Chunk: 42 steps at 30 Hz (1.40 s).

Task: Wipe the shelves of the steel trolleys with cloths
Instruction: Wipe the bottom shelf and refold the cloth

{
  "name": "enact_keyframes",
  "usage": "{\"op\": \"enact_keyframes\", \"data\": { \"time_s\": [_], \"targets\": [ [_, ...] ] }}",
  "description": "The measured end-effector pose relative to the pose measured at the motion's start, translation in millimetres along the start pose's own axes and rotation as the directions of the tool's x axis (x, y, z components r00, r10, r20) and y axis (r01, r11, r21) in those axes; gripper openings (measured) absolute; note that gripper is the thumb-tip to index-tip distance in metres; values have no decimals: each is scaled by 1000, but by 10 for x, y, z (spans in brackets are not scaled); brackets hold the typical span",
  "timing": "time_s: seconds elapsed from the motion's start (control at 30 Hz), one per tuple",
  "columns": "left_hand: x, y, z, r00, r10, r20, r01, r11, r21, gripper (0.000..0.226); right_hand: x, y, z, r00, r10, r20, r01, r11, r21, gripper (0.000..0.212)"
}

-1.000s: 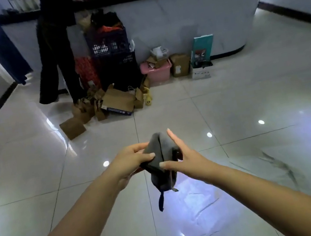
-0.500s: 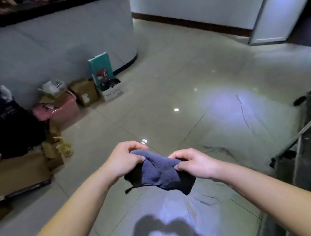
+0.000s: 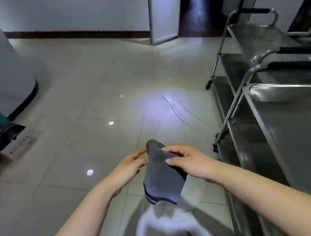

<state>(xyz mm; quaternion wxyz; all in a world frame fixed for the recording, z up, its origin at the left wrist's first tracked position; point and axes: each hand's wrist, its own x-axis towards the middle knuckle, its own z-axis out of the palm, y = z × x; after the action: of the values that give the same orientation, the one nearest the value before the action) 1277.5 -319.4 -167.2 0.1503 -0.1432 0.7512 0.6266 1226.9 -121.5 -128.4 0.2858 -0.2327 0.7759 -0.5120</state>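
Unfolded now, soft grey cloth (image 3: 161, 178) hangs (both hands pinching).

The cloth (image 3: 161, 175) hides most fingers of both hands. The nearest trolley (image 3: 305, 134) runs off the right edge. Below the cloth, a pale shape (image 3: 168, 225) is blurred beyond telling.

Grey cloth (image 3: 161, 178) hanging — steel trolleys (image 3: 286, 116) right, seemingly bare
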Motion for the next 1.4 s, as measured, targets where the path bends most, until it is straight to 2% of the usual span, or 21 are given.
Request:
{"op": "enact_keyframes", "data": {
  "time_s": [0.1,0.17,0.23,0.33,0.43,0.57,0.73,0.8,0.87,1.0,1.13,1.2,1.3,1.4],
  "targets": [
    [563,289,42,991,21,133,-21,1000,4,75,381,49,-400,999,18,-36,-17,1000,24,30],
    [927,471,57,973,45,228,-59,997,57,83,599,87,-673,999,42,-24,-40,998,50,33],
    [1296,675,75,958,60,280,-93,990,108,81,793,123,-954,997,66,-33,-64,997,48,34],
    [1795,947,142,936,53,348,-108,984,142,77,1017,168,-1347,989,64,-133,-65,998,-3,30],
    [2297,1178,211,891,36,452,-129,976,177,56,1298,255,-1734,964,52,-262,-74,995,-72,22],
    [3156,1346,335,856,-6,518,-147,956,254,42,1741,576,-2144,886,119,-448,-216,961,-170,17],
    [4470,1477,459,790,-98,605,-97,954,282,49,2349,1133,-2508,709,181,-682,-452,859,-242,43],
    [4934,1530,499,771,-128,624,-79,953,293,47,2582,1304,-2569,672,211,-710,-523,814,-252,46],
    [5326,1560,557,746,-160,647,-44,957,287,47,2774,1448,-2551,645,282,-711,-544,822,-167,51],
    [5912,1463,809,716,-257,649,123,962,245,46,3035,1725,-2410,586,426,-689,-543,838,57,70],
    [6222,1183,1247,675,-374,636,291,927,236,31,3174,2165,-2313,604,471,-643,-587,808,41,98],
    [6313,981,1473,653,-401,642,319,915,247,28,3216,2475,-2312,559,514,-651,-628,775,73,106],
    [6480,574,1842,633,-428,645,343,902,262,30,3260,3071,-2310,475,524,-707,-657,746,111,98],
    [6707,23,2254,631,-431,645,349,900,260,36,3230,3864,-2234,444,485,-753,-629,767,124,84]
  ]
}}
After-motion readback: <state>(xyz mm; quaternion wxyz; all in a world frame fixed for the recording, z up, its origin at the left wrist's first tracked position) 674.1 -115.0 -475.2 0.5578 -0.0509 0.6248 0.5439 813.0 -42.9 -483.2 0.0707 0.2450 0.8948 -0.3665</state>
